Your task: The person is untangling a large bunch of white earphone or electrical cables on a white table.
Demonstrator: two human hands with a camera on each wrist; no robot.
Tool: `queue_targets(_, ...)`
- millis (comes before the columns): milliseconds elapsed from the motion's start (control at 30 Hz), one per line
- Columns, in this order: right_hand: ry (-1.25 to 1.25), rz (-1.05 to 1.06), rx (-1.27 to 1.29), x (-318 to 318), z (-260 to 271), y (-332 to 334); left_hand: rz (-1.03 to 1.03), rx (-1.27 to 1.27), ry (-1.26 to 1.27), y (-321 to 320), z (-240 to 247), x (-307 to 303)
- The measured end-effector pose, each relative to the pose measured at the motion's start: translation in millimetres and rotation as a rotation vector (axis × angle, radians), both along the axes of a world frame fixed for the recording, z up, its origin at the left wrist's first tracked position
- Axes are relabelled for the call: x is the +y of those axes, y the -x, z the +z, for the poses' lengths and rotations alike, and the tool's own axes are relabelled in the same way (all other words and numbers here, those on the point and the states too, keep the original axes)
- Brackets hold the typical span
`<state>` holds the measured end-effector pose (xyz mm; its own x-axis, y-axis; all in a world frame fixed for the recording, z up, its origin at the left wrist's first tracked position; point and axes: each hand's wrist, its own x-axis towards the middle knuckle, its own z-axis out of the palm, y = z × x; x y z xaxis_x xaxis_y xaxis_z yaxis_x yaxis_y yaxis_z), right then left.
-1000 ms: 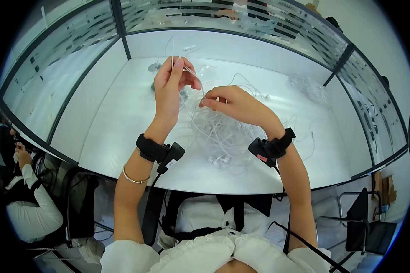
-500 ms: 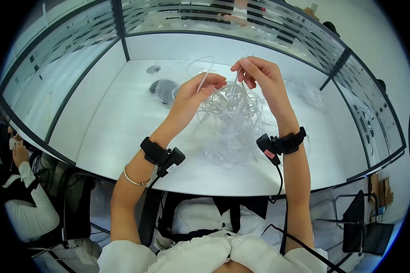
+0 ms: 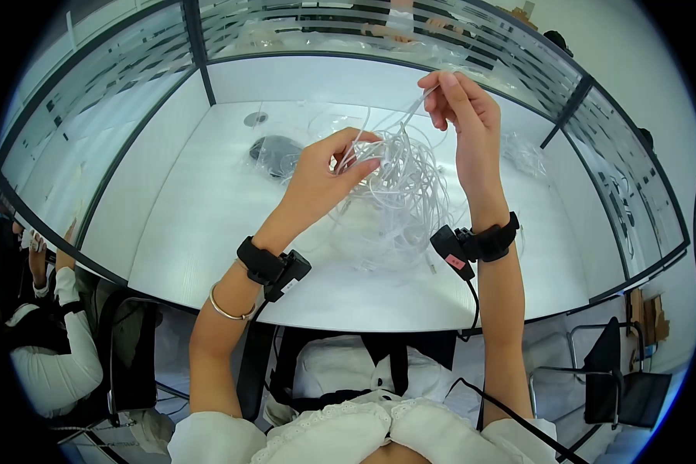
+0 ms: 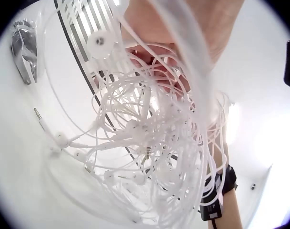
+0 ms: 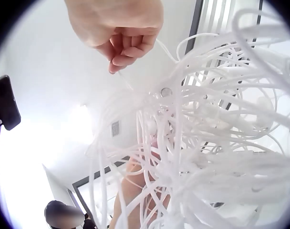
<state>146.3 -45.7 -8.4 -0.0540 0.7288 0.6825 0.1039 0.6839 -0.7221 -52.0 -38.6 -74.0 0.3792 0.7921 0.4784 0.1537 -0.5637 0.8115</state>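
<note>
Over the white table [image 3: 185, 263], the left hand [image 3: 325, 166] grips a tangle of white earphones [image 3: 411, 176], its fingers curled into the loops. Higher and farther right, the right hand [image 3: 467, 108] pinches white cord that slants down into the tangle. Earbuds [image 4: 138, 128] and a metal plug [image 4: 147, 152] show among the loops. Left of them lies a dark object in clear plastic [image 3: 277, 157].

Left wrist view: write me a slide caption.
Left hand grips tangled white earphone cables, with an earbud and a jack plug showing at the tangle's edge.
</note>
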Motion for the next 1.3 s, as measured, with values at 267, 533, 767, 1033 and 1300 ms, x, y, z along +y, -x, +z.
queue_targets(267, -0.029, -0.039, 0.099, -0.4, 2.5, -7.0, -0.087, -0.199, 0.026, -3.1, -10.3, 9.2)
queue_targets(533, 0.166, 0.058, -0.025, 0.6, -17.1, -8.5, -0.124, -0.242, 0.22, 3.8, -17.7, 21.0)
queue_targets(767, 0.232, 0.168, -0.283, -0.5, -35.2, 7.1, -0.094, -0.214, 0.288, 8.4, -16.2, 24.0)
queue_targets(1033, 0.092, 0.151, -0.103, 3.1, -23.8, 7.7, -0.102, -0.384, 0.26, -1.6, -18.2, 21.2)
queue_targets(1300, 0.014, 0.028, 0.085, 8.0, -9.0, 2.4, -0.173, -0.291, 0.294, 1.3, -21.5, 26.7)
